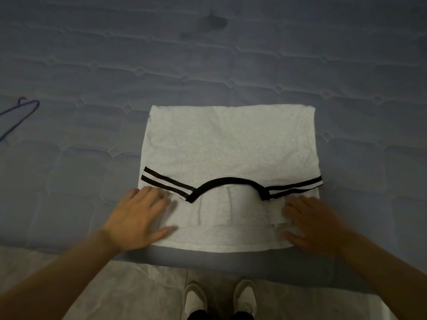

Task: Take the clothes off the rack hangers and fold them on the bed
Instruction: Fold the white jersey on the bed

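Note:
A white T-shirt (231, 146) with a black collar and black shoulder stripes lies folded into a rectangle near the front edge of the blue-grey quilted bed (208, 54), collar toward me. My left hand (136, 218) rests flat on its near left corner, fingers spread. On the near right corner lies my right hand (314, 224), also flat with fingers apart. Neither hand grips the cloth.
A blue wire hanger (22, 116) lies on the bed at the far left. Below the bed edge I see a pale tiled floor (115, 292) and my two white shoes (221, 299).

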A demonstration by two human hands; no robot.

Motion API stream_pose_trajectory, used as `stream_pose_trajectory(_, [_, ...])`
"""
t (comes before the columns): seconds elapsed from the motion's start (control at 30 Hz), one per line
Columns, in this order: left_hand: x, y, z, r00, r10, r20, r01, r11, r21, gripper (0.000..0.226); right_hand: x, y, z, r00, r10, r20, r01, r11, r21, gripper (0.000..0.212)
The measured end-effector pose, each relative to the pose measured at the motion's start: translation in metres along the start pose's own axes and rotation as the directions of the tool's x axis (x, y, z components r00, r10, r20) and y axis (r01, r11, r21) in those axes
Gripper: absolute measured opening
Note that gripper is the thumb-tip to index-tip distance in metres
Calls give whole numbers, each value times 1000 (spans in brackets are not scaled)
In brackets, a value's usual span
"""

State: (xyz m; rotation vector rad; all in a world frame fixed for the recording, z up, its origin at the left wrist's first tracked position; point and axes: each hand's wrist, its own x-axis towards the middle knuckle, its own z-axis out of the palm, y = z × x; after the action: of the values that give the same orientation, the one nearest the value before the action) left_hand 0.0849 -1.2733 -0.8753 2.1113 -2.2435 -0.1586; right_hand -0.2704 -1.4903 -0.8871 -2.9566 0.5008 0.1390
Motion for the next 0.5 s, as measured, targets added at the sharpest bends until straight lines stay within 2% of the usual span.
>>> stream_pose_trajectory(0.07, [-18, 2, 7, 991, 99, 88, -101, 995, 25, 57, -12, -4, 12, 997, -58, 41, 59, 998, -32, 53])
stream_pose_trajectory(0.17, [-30, 6, 24, 963, 129, 237, -139, 990, 26, 70, -21, -7, 27, 990, -39, 137, 43, 999, -28, 65])
stream_pose_trajectory(0.23, [-31, 8, 33, 970, 79, 230, -79, 997, -6, 79, -23, -9, 34, 972, 34, 235, -36, 999, 7, 85])
stream_pose_trajectory(0.27, [-30, 7, 36, 979, 56, 196, -52, 998, -26, 80, -23, -10, 37, 966, 69, 249, -75, 997, 16, 93])
stream_pose_trajectory(0.3, [-29, 7, 36, 986, 41, 161, -34, 998, -50, 77, -23, -10, 39, 974, 98, 202, -106, 994, 31, 94])
stream_pose_trajectory(0.37, [-24, 5, 32, 997, 24, 77, -17, 996, -93, 56, -21, -8, 37, 992, 96, 79, -102, 993, 64, 80])
stream_pose_trajectory(0.43, [-16, 4, 20, 998, -43, 49, 50, 989, -140, 30, -18, -5, 30, 995, 82, -61, -77, 994, 83, 52])
stream_pose_trajectory(0.47, [-11, 5, 11, 994, -92, 54, 101, 977, -186, 28, -17, -5, 24, 991, 100, -91, -91, 991, 100, 33])
stream_pose_trajectory(0.5, [-4, 5, 1, 987, -152, 53, 160, 960, -229, 33, -12, -4, 15, 983, 151, -104, -133, 979, 156, 24])
